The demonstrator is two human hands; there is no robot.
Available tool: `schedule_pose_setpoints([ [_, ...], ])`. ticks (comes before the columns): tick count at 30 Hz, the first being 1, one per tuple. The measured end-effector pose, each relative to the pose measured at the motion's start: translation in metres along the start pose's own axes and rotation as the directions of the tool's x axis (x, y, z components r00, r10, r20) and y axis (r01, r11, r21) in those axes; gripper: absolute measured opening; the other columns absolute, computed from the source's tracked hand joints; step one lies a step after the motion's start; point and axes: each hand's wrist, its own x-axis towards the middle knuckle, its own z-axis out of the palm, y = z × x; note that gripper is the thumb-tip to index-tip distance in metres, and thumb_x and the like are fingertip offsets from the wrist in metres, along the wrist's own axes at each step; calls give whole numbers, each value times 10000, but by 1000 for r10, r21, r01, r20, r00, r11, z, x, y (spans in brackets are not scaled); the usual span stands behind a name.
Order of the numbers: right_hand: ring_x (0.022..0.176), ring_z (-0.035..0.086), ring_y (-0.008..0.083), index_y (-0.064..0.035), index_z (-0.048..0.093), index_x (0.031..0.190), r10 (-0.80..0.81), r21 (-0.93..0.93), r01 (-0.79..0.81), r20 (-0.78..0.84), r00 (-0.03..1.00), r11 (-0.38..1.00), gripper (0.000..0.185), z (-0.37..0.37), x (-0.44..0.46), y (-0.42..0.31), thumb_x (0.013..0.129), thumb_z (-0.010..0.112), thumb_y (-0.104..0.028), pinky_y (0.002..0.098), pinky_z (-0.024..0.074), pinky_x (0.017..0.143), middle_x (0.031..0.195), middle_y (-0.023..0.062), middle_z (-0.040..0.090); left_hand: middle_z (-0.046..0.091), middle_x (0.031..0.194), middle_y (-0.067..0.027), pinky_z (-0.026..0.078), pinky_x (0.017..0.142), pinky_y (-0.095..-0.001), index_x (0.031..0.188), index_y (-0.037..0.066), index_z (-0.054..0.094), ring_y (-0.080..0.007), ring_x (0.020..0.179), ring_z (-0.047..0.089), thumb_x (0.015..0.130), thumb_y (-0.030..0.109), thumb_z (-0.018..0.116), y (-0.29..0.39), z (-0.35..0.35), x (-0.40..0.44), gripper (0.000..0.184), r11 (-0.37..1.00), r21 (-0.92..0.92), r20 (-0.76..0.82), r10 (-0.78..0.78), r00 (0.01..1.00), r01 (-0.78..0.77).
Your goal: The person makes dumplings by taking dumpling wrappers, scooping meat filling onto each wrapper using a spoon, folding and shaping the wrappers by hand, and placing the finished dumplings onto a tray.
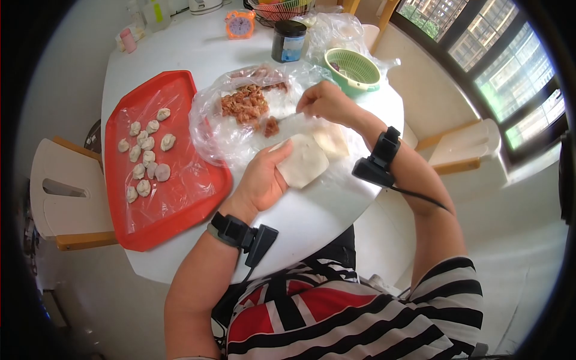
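Note:
My left hand (264,183) holds a pale square dough wrapper (303,163), its thumb over the near edge and its palm turned up. The fingers of my right hand (324,102) pinch a thin utensil (289,118) whose exact kind is hard to make out. A small lump of meat filling (272,126) sits at the utensil's far end, just beyond the wrapper. More chopped meat filling (245,104) lies in an opened clear plastic bag (207,135). Other wrappers (332,143) rest on the table beneath my right wrist.
On the left, a red tray (180,225) lined with plastic film carries several folded dumplings (148,141). Behind the bag stand a dark-lidded jar (288,42), a green colander (353,67) and an orange clock (240,25). Chairs (66,186) flank the white table (162,264).

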Motion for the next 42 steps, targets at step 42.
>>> schedule_pose_setpoints([
  [42, 750, 653, 207, -18, 688, 900, -660, -357, 557, -367, 655, 750, 234, 22, -102, 6, 740, 651, 150, 279, 512, 635, 837, 96, 676, 555, 1203, -197, 432, 1024, -492, 1290, -67, 425, -308, 1119, 564, 1003, 218, 324, 19, -8, 2, 417, 972, -222, -102, 56, 993, -77],
])
